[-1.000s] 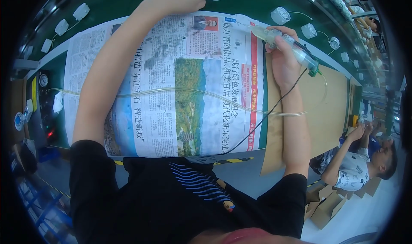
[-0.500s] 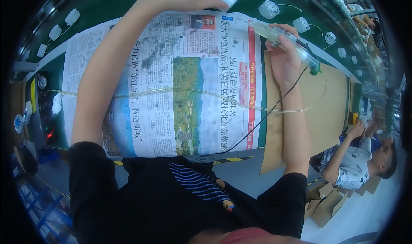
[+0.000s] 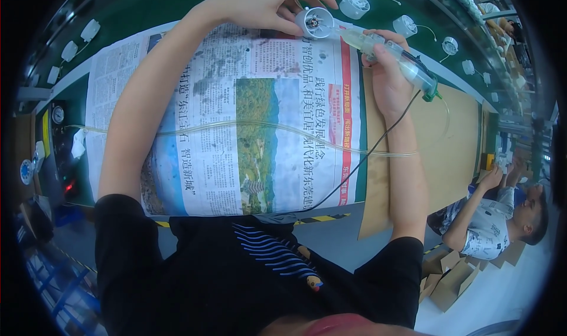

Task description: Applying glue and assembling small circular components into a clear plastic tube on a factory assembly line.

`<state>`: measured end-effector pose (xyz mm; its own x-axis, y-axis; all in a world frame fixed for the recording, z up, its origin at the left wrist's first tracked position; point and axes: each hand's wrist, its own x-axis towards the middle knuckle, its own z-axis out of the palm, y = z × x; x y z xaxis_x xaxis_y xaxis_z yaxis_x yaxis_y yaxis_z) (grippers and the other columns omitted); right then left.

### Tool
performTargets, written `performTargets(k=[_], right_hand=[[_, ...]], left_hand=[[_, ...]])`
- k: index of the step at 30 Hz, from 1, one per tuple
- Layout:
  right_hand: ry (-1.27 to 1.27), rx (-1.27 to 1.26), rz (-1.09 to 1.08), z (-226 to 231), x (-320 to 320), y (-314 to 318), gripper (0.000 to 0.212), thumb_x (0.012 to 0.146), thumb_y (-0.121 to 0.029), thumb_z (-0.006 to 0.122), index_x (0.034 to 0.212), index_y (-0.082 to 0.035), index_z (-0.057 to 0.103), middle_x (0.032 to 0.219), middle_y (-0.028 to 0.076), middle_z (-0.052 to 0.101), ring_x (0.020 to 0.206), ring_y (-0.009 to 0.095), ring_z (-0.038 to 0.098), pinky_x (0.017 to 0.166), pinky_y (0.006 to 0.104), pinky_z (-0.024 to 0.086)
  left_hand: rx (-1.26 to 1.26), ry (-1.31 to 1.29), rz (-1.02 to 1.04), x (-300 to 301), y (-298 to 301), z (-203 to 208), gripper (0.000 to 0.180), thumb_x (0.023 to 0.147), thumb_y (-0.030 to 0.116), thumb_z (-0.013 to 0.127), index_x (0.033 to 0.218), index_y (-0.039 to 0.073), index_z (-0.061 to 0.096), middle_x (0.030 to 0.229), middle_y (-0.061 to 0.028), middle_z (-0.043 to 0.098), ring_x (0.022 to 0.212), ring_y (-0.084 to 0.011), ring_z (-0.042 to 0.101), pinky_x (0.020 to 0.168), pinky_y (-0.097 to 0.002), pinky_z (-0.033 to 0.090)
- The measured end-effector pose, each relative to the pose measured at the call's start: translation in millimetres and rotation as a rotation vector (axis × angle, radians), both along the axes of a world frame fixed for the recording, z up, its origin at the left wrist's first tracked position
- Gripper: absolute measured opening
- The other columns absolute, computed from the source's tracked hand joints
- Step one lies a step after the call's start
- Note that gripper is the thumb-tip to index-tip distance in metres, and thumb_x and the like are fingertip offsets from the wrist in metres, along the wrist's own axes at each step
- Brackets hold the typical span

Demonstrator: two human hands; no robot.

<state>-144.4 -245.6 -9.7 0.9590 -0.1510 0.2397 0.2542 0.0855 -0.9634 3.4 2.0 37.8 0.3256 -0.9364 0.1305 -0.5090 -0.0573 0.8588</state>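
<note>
My left hand (image 3: pixel 274 8) is closed on a small white round housing (image 3: pixel 316 23) at the far side of the newspaper. The housing's open face is turned up, showing a small dark and metallic part in its middle. My right hand (image 3: pixel 387 64) is wrapped round a clear dispensing syringe (image 3: pixel 417 75) with a green end cap. Its narrow tip points left at the housing's rim; whether they touch I cannot tell. From the cap runs a clear thin tube (image 3: pixel 277 126), crossing the newspaper in part. A black cable (image 3: pixel 366 162) hangs from the syringe.
Newspaper (image 3: pixel 218 105) and a cardboard sheet (image 3: pixel 437 129) cover the near surface. Beyond lies a green belt (image 3: pixel 381 14) carrying several white round parts with wires, such as a housing (image 3: pixel 355 5). A black control box (image 3: pixel 59 153) stands at left. Another person (image 3: pixel 487 227) sits at right.
My left hand has brought the housing nearer the syringe tip and turned its open face up. My right hand has shifted slightly. The white parts on the belt have moved left.
</note>
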Motion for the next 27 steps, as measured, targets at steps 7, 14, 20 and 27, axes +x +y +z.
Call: performTargets(k=[7, 14, 20, 27], right_hand=[[0.004, -0.045, 0.029, -0.6, 0.1, -1.4, 0.028, 0.093, -0.012, 0.065, 0.12, -0.006, 0.057, 0.121, 0.013, 0.063, 0.1, 0.016, 0.058, 0.085, 0.0285, 0.048], [0.007, -0.045, 0.021, -0.4, -0.5, -0.3, 0.029, 0.093, -0.012, 0.066, 0.12, -0.006, 0.057, 0.121, 0.013, 0.063, 0.101, 0.016, 0.058, 0.085, 0.0285, 0.048], [0.011, -0.037, -0.01, -1.0, -0.1, 0.7, 0.029, 0.093, -0.012, 0.066, 0.119, -0.006, 0.057, 0.121, 0.013, 0.063, 0.101, 0.017, 0.058, 0.085, 0.0285, 0.048], [-0.011, -0.065, 0.024, 1.1, -0.4, 2.5, 0.029, 0.092, -0.013, 0.067, 0.119, -0.006, 0.057, 0.12, 0.013, 0.063, 0.101, 0.016, 0.059, 0.084, 0.028, 0.048]], left_hand=[[0.097, -0.06, -0.004, 1.9, -2.5, 2.4, 0.051, 0.088, 0.007, 0.071, 0.135, 0.002, 0.051, 0.116, -0.0142, 0.067, 0.1, -0.0158, 0.065, 0.088, -0.0284, 0.054], [0.0, -0.144, -0.034, -0.2, 1.5, -4.6, 0.052, 0.087, 0.008, 0.071, 0.134, 0.001, 0.051, 0.115, -0.0144, 0.067, 0.097, -0.0159, 0.066, 0.086, -0.0287, 0.054], [0.085, -0.06, -0.009, 2.3, 0.9, -0.5, 0.053, 0.086, 0.008, 0.072, 0.134, 0.0, 0.051, 0.112, -0.0144, 0.068, 0.096, -0.0155, 0.066, 0.085, -0.0284, 0.054], [0.116, -0.064, 0.017, 2.3, 1.5, 3.1, 0.053, 0.084, 0.01, 0.074, 0.131, -0.001, 0.053, 0.108, -0.0145, 0.068, 0.095, -0.0165, 0.066, 0.085, -0.0299, 0.054]])
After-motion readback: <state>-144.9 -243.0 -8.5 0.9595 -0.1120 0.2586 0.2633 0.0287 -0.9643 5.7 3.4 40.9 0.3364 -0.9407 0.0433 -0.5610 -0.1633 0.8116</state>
